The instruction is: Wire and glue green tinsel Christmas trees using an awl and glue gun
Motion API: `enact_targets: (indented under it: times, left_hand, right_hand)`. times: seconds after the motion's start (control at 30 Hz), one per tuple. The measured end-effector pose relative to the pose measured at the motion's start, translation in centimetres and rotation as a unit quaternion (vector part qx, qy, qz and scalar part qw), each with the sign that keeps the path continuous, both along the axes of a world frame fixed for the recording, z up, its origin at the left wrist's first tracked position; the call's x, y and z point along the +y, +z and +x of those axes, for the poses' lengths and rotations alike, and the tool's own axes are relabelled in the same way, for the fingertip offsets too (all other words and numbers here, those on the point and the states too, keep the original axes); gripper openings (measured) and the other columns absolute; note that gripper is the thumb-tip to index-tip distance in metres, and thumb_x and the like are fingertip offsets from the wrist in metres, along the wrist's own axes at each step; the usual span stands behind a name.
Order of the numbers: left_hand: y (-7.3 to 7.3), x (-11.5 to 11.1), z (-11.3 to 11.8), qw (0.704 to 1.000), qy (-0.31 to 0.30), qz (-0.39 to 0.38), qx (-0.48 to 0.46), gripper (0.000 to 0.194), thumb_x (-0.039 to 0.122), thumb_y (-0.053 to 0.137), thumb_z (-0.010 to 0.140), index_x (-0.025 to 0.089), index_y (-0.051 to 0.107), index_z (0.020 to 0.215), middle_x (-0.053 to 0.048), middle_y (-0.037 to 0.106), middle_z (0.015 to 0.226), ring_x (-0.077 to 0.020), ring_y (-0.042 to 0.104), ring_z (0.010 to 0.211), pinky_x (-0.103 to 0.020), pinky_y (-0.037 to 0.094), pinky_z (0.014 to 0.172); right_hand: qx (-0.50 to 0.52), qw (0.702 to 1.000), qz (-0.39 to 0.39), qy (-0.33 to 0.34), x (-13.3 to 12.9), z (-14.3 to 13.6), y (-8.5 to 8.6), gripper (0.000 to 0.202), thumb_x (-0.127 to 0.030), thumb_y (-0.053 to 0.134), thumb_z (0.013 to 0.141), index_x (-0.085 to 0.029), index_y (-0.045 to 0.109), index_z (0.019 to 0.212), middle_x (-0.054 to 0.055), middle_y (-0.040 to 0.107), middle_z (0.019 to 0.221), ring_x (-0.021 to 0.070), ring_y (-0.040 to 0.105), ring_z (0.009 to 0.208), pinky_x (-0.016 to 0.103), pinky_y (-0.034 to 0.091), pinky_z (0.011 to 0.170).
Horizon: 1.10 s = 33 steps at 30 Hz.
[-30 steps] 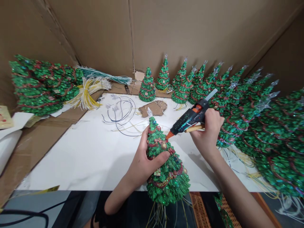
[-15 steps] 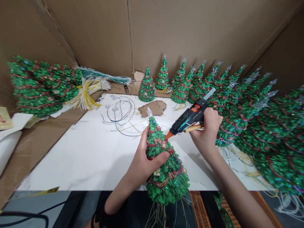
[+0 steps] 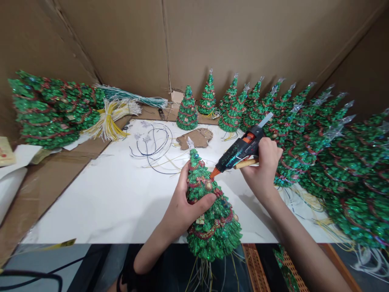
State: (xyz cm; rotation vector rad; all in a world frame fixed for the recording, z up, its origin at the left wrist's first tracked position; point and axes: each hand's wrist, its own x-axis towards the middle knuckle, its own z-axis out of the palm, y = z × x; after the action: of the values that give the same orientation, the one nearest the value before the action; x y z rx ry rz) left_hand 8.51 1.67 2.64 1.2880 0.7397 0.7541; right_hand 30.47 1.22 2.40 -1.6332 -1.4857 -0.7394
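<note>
My left hand [image 3: 185, 207] is wrapped round a green glittery tree [image 3: 215, 227], thumb across its front. The tree leans with its star tip up and to the left, and thin wires hang from its base over the table's front edge. In my right hand [image 3: 263, 168] is a black glue gun [image 3: 238, 152] with a clear stick out of its back. Its orange nozzle is at the tree's upper right side, touching or very close. A thin wooden-coloured stick [image 3: 246, 163] is also held in my right hand, below the gun.
Rows of similar trees [image 3: 298, 138] stand on the right, others [image 3: 48, 113] at the left beside bundled wires [image 3: 109, 121]. Loose dark wires [image 3: 158, 148] and a cardboard scrap [image 3: 196, 138] lie on the white table [image 3: 100, 198]. Cardboard walls [image 3: 121, 44] rise behind.
The glue gun and my right hand have shifted very slightly left. My left hand and the tree are almost unmoved.
</note>
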Motion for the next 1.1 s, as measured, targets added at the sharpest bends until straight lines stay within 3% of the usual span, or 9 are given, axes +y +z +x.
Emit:
enact_targets:
  times: [0.47, 0.9, 1.1]
  left_hand:
    - [-0.37, -0.03, -0.11, 1.0, 0.005, 0.005, -0.017, 0.09, 0.034, 0.072, 0.076, 0.022, 0.02, 0.149, -0.008, 0.065, 0.115, -0.0255, 0.063, 0.103, -0.036, 0.052, 0.091]
    - [-0.1, 0.0, 0.01, 1.0, 0.011, 0.008, 0.003, 0.095, 0.041, 0.073, 0.075, 0.021, 0.019, 0.149, -0.012, 0.058, 0.131, -0.0296, 0.059, 0.114, -0.039, 0.05, 0.096]
    - [-0.4, 0.06, -0.08, 1.0, 0.008, 0.009, 0.0, 0.096, 0.04, 0.073, 0.075, 0.021, 0.018, 0.15, -0.012, 0.062, 0.126, -0.0284, 0.062, 0.109, -0.038, 0.051, 0.093]
  right_hand:
    - [0.01, 1.0, -0.009, -0.005, -0.05, 0.2, 0.05, 0.012, -0.03, 0.049, 0.075, -0.021, 0.047, 0.083, 0.005, 0.049, 0.077, 0.0259, 0.049, 0.074, 0.034, 0.028, 0.065]
    - [0.018, 1.0, -0.008, -0.004, -0.09, -0.2, 0.06, 0.014, -0.03, 0.049, 0.074, -0.021, 0.046, 0.084, 0.005, 0.049, 0.077, 0.0261, 0.049, 0.074, 0.034, 0.027, 0.064]
    - [0.015, 1.0, -0.011, -0.005, -0.11, -0.1, 0.18, 0.016, -0.029, 0.049, 0.073, -0.021, 0.048, 0.087, 0.006, 0.05, 0.079, 0.0266, 0.05, 0.075, 0.035, 0.028, 0.065]
